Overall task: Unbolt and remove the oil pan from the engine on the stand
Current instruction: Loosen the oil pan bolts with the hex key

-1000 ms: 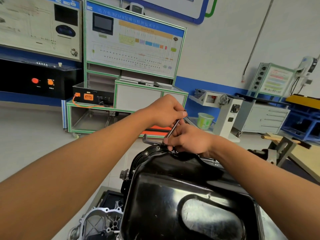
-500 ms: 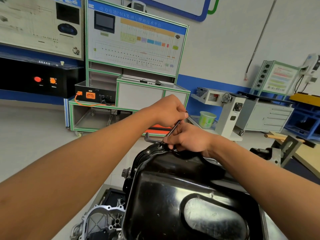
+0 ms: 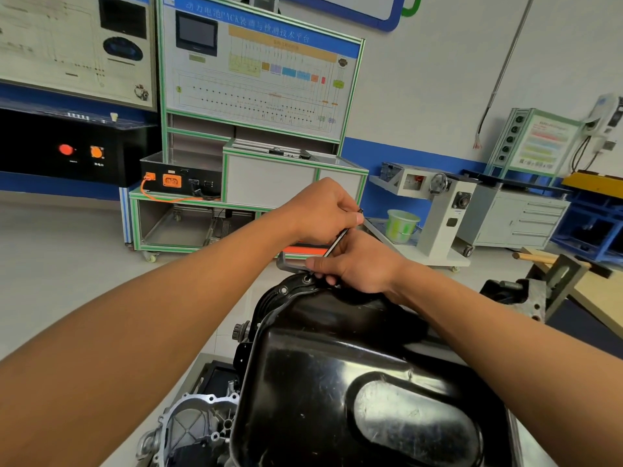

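The black glossy oil pan (image 3: 354, 382) sits bottom-up on the engine, filling the lower centre. A bolt (image 3: 306, 279) shows in its far flange. A thin dark hex key (image 3: 337, 242) slants down to the flange at the pan's far edge. My left hand (image 3: 323, 210) grips the key's upper end with curled fingers. My right hand (image 3: 354, 264) lies on the flange and pinches the key's lower shaft near its tip. The tip itself is hidden by my fingers.
A silver engine cover (image 3: 195, 429) shows at lower left of the pan. A metal bracket (image 3: 286, 262) juts out beyond the flange. A green-framed training bench (image 3: 249, 183) stands behind, a grey stand (image 3: 445, 214) and green bucket (image 3: 401, 225) to the right.
Both hands keep their hold on the key at the far flange. The view has shifted slightly; no clear turn of the key shows.
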A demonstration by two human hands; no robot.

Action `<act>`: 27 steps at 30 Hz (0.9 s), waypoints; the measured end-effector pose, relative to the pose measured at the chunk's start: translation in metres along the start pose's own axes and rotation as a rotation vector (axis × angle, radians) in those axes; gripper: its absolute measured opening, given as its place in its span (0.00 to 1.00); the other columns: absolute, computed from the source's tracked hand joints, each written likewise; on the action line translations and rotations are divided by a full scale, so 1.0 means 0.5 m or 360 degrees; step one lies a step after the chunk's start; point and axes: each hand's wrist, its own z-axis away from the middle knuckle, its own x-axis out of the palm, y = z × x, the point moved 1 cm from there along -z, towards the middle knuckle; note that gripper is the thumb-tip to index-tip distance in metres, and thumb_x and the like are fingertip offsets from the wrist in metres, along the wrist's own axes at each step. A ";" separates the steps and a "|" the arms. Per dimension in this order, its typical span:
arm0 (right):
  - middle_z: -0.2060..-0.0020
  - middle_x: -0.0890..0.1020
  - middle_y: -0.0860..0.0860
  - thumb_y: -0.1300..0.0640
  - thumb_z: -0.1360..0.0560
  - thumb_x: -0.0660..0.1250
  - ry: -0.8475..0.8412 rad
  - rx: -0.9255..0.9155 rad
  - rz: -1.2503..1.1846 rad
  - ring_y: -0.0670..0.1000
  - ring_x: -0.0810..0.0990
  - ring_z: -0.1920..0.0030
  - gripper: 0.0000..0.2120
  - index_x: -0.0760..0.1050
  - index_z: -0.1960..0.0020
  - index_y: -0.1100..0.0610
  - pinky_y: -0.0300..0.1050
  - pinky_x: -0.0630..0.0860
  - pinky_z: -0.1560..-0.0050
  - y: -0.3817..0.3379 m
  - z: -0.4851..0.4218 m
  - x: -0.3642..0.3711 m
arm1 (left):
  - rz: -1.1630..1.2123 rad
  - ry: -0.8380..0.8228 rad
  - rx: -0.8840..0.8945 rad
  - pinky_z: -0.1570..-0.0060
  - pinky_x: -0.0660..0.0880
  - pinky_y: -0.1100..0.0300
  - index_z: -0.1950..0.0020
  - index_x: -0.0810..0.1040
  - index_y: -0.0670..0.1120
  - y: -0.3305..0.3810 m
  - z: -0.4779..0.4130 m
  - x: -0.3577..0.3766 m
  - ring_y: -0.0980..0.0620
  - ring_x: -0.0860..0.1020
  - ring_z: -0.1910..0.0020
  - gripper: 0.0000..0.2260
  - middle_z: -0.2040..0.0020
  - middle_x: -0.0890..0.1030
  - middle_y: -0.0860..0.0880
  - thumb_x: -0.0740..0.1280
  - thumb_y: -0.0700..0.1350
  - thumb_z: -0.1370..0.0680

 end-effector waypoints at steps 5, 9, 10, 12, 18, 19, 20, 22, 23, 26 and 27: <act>0.74 0.77 0.50 0.56 0.23 0.72 0.0035 -0.0063 0.0065 0.44 0.70 0.78 0.12 0.76 0.64 0.53 0.34 0.69 0.72 -0.005 0.006 0.002 | 0.0053 0.0011 0.0017 0.49 0.79 0.49 0.51 0.85 0.38 -0.008 0.007 0.004 0.52 0.80 0.59 0.09 0.54 0.85 0.40 0.69 0.44 0.21; 0.71 0.82 0.42 0.55 0.25 0.74 0.0126 -0.0195 0.0093 0.39 0.78 0.70 0.04 0.79 0.57 0.52 0.31 0.73 0.63 -0.012 0.015 0.007 | 0.0096 0.0009 0.0021 0.46 0.78 0.46 0.50 0.83 0.35 -0.011 0.010 0.006 0.50 0.77 0.59 0.11 0.55 0.84 0.36 0.69 0.43 0.21; 0.63 0.85 0.43 0.55 0.25 0.74 0.0160 -0.0215 0.0114 0.42 0.82 0.62 0.05 0.81 0.51 0.54 0.36 0.77 0.55 -0.012 0.016 0.009 | 0.0115 0.0000 0.0019 0.46 0.78 0.47 0.50 0.84 0.37 -0.011 0.011 0.007 0.50 0.79 0.58 0.10 0.54 0.85 0.38 0.69 0.44 0.21; 0.52 0.86 0.51 0.54 0.26 0.74 0.0221 -0.0191 0.0165 0.52 0.83 0.50 0.13 0.81 0.43 0.56 0.49 0.78 0.43 -0.011 0.019 0.011 | 0.0126 -0.0043 0.0027 0.46 0.79 0.49 0.50 0.86 0.41 -0.007 0.012 0.011 0.50 0.82 0.55 0.08 0.53 0.86 0.41 0.70 0.44 0.21; 0.47 0.84 0.54 0.44 0.28 0.75 0.0283 0.0094 0.0252 0.56 0.82 0.47 0.25 0.77 0.38 0.57 0.54 0.78 0.42 0.005 0.013 0.013 | 0.0005 -0.0201 0.0079 0.49 0.78 0.54 0.48 0.86 0.41 0.001 -0.002 0.020 0.54 0.79 0.60 0.09 0.53 0.86 0.41 0.70 0.45 0.21; 0.48 0.84 0.54 0.42 0.28 0.74 0.0290 0.0115 0.0268 0.56 0.82 0.47 0.26 0.77 0.38 0.57 0.53 0.79 0.42 0.006 0.012 0.013 | 0.0000 -0.0234 0.0094 0.52 0.78 0.55 0.48 0.86 0.40 0.000 -0.004 0.019 0.55 0.77 0.62 0.09 0.54 0.85 0.40 0.69 0.45 0.21; 0.49 0.84 0.54 0.41 0.29 0.74 0.0294 0.0126 0.0276 0.56 0.82 0.48 0.27 0.78 0.38 0.57 0.53 0.79 0.43 0.007 0.012 0.013 | -0.0004 -0.0265 0.0106 0.54 0.77 0.55 0.48 0.85 0.39 0.000 -0.006 0.020 0.55 0.76 0.63 0.10 0.54 0.85 0.38 0.69 0.44 0.20; 0.52 0.84 0.52 0.38 0.30 0.74 0.0297 0.0150 0.0317 0.54 0.82 0.51 0.26 0.78 0.42 0.56 0.50 0.79 0.47 0.011 0.012 0.014 | 0.0005 -0.0320 0.0110 0.56 0.75 0.55 0.49 0.84 0.36 -0.002 -0.010 0.021 0.53 0.74 0.62 0.11 0.55 0.84 0.35 0.69 0.44 0.20; 0.54 0.83 0.51 0.37 0.30 0.74 0.0309 0.0170 0.0363 0.53 0.81 0.54 0.25 0.78 0.45 0.55 0.48 0.79 0.51 0.013 0.013 0.015 | 0.0029 -0.0343 0.0105 0.56 0.74 0.55 0.49 0.84 0.35 -0.003 -0.011 0.022 0.53 0.73 0.63 0.11 0.57 0.83 0.36 0.69 0.44 0.20; 0.49 0.83 0.52 0.36 0.31 0.73 0.0337 0.0197 0.0424 0.54 0.81 0.49 0.29 0.76 0.39 0.54 0.50 0.78 0.46 0.014 0.011 0.014 | 0.0087 -0.0384 0.0088 0.61 0.73 0.57 0.49 0.84 0.38 -0.003 -0.016 0.019 0.59 0.71 0.70 0.09 0.72 0.80 0.52 0.68 0.44 0.20; 0.45 0.82 0.52 0.36 0.30 0.73 0.0331 0.0186 0.0426 0.54 0.81 0.45 0.32 0.75 0.35 0.54 0.51 0.78 0.41 0.013 0.011 0.014 | 0.0115 -0.0389 0.0077 0.64 0.71 0.60 0.47 0.84 0.41 -0.003 -0.016 0.019 0.60 0.70 0.73 0.08 0.76 0.76 0.56 0.68 0.44 0.19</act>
